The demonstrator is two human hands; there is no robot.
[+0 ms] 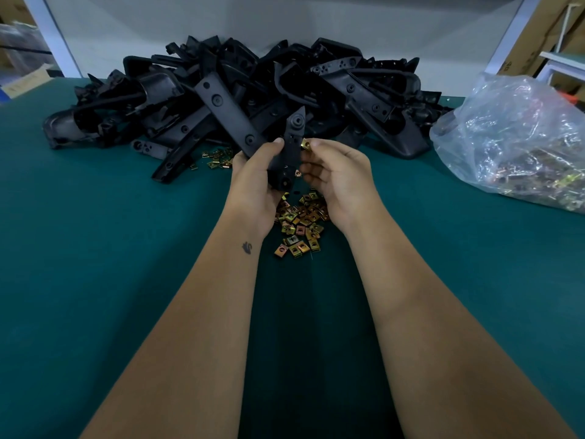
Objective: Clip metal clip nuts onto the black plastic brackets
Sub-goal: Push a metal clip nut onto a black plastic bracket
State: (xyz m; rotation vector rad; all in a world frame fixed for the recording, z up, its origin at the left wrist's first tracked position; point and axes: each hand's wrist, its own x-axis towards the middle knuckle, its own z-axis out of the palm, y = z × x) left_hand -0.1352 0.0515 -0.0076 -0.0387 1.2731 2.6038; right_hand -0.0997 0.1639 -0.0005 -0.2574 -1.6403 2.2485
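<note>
My left hand (254,179) grips a long black plastic bracket (291,147), held upright above the green table. My right hand (337,172) pinches a brass-coloured clip nut (305,143) against the bracket's right edge, near its upper half. A loose heap of clip nuts (299,226) lies on the mat just below both hands. A big pile of black brackets (240,90) fills the back of the table.
A clear plastic bag (519,137) holding more clip nuts sits at the right. A few stray clip nuts (217,160) lie by the front of the bracket pile. The green mat (95,248) stretches to the left and right of my forearms.
</note>
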